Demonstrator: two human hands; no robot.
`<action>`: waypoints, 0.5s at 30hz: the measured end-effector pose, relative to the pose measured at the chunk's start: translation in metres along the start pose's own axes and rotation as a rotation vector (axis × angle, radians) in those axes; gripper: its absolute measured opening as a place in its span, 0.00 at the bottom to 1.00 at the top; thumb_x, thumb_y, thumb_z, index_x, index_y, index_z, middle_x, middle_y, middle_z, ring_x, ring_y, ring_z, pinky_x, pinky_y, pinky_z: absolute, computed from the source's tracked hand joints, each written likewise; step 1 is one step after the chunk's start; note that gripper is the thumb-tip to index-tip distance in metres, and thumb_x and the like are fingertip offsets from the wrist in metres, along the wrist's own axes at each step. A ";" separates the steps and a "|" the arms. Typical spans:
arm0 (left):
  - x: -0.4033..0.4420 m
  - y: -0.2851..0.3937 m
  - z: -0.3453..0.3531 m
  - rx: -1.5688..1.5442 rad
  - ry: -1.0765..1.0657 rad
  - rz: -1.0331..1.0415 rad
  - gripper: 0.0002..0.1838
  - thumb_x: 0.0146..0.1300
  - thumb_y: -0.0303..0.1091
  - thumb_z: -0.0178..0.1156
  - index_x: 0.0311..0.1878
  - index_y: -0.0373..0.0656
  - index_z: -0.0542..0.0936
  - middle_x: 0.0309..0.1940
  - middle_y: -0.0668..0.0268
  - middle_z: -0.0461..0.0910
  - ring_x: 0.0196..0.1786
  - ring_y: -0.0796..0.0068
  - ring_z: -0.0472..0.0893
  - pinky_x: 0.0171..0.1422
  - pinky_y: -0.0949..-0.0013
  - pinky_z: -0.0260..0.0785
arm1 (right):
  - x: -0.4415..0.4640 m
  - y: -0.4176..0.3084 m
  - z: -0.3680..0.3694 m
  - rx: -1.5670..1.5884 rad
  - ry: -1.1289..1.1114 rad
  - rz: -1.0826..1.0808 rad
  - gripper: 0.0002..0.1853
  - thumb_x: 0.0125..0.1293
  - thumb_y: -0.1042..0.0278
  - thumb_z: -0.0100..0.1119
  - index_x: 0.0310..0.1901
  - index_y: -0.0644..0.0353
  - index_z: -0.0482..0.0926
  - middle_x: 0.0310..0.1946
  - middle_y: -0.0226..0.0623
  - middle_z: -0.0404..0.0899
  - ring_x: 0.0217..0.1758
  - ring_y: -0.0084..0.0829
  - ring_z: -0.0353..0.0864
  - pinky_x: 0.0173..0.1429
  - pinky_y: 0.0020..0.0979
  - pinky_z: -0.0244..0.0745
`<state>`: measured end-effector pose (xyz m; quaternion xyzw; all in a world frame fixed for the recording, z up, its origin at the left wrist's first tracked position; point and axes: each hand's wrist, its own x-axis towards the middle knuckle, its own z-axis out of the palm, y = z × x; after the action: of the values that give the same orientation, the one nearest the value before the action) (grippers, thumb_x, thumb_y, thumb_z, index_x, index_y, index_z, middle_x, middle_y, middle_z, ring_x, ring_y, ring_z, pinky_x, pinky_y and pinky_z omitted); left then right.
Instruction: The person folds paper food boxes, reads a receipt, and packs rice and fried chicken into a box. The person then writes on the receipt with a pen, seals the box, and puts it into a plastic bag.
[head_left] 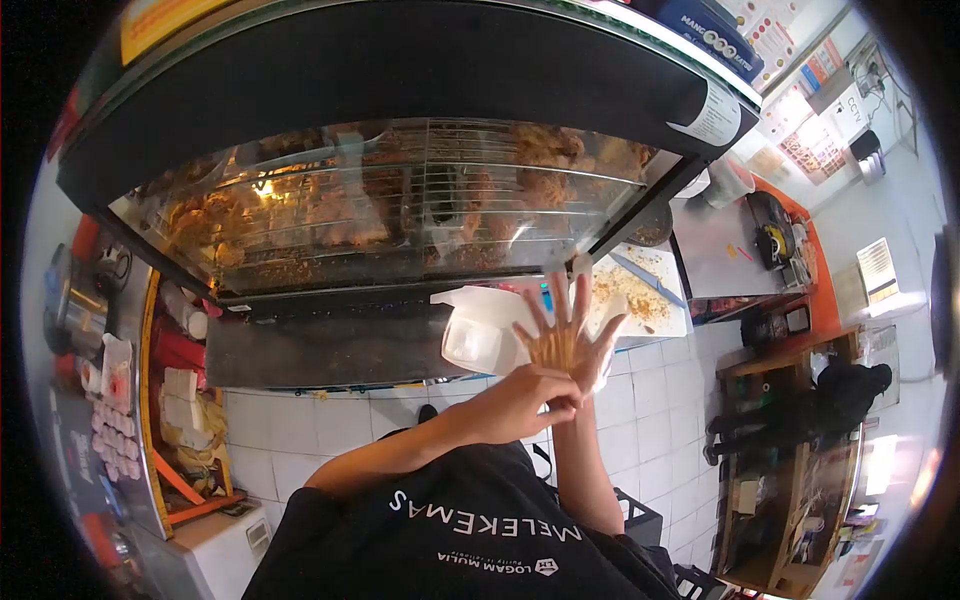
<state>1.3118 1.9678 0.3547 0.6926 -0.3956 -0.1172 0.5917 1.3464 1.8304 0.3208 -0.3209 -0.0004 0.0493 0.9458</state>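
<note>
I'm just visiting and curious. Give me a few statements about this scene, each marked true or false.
1. The right hand is spread wide. True.
2. The left hand holds a knife. False: it is at the right hand's wrist; the knife lies on the white board.
3. The white box stands open. True.
4. The cabinet is empty. False: browned food sits inside.
5. The person in the background wears dark clothing. True.

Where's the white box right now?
In the head view, the white box is mid-picture, in front of the display case and just left of the gloved right hand.
</note>
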 end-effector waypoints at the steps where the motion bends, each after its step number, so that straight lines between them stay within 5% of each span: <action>1: 0.003 0.000 0.002 -0.042 -0.065 -0.022 0.07 0.66 0.26 0.68 0.45 0.35 0.84 0.38 0.58 0.86 0.41 0.64 0.87 0.50 0.62 0.78 | -0.002 -0.003 0.004 -0.054 0.049 -0.041 0.52 0.65 0.10 0.29 0.84 0.34 0.50 0.85 0.34 0.45 0.83 0.59 0.49 0.81 0.65 0.44; 4: 0.014 -0.002 0.000 -0.084 -0.185 -0.034 0.08 0.67 0.30 0.68 0.43 0.34 0.84 0.37 0.59 0.86 0.43 0.64 0.86 0.53 0.59 0.77 | 0.002 -0.005 -0.013 0.062 0.122 -0.182 0.52 0.65 0.11 0.29 0.84 0.33 0.48 0.85 0.36 0.42 0.84 0.62 0.48 0.80 0.69 0.42; 7: 0.041 -0.010 -0.018 0.013 -0.249 0.095 0.09 0.67 0.33 0.68 0.43 0.37 0.84 0.39 0.60 0.85 0.45 0.65 0.85 0.53 0.59 0.77 | 0.005 -0.016 -0.018 0.284 0.261 -0.302 0.48 0.71 0.23 0.47 0.84 0.35 0.45 0.84 0.46 0.41 0.82 0.65 0.52 0.79 0.69 0.50; 9: 0.079 -0.020 -0.038 0.368 -0.142 0.232 0.11 0.66 0.37 0.69 0.46 0.42 0.83 0.44 0.63 0.83 0.44 0.65 0.84 0.53 0.59 0.77 | 0.004 -0.024 -0.021 0.260 0.388 -0.334 0.46 0.73 0.36 0.58 0.83 0.43 0.49 0.82 0.52 0.47 0.80 0.60 0.58 0.80 0.62 0.56; 11: 0.124 -0.058 -0.055 0.913 0.187 0.526 0.15 0.68 0.36 0.66 0.55 0.41 0.82 0.58 0.59 0.80 0.64 0.63 0.79 0.72 0.54 0.73 | 0.010 -0.030 -0.053 0.069 0.370 -0.293 0.45 0.73 0.39 0.59 0.82 0.48 0.50 0.80 0.51 0.53 0.79 0.55 0.62 0.81 0.56 0.56; 15: 0.174 -0.106 -0.113 1.573 0.065 0.665 0.26 0.75 0.40 0.54 0.72 0.42 0.71 0.76 0.61 0.68 0.80 0.65 0.64 0.87 0.55 0.51 | 0.025 -0.025 -0.085 -0.081 0.459 -0.255 0.38 0.75 0.45 0.60 0.77 0.58 0.61 0.71 0.45 0.70 0.71 0.42 0.71 0.76 0.43 0.62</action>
<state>1.5416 1.9290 0.3422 0.7527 -0.5275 0.3912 -0.0465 1.3761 1.7612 0.2676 -0.3587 0.1716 -0.1446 0.9061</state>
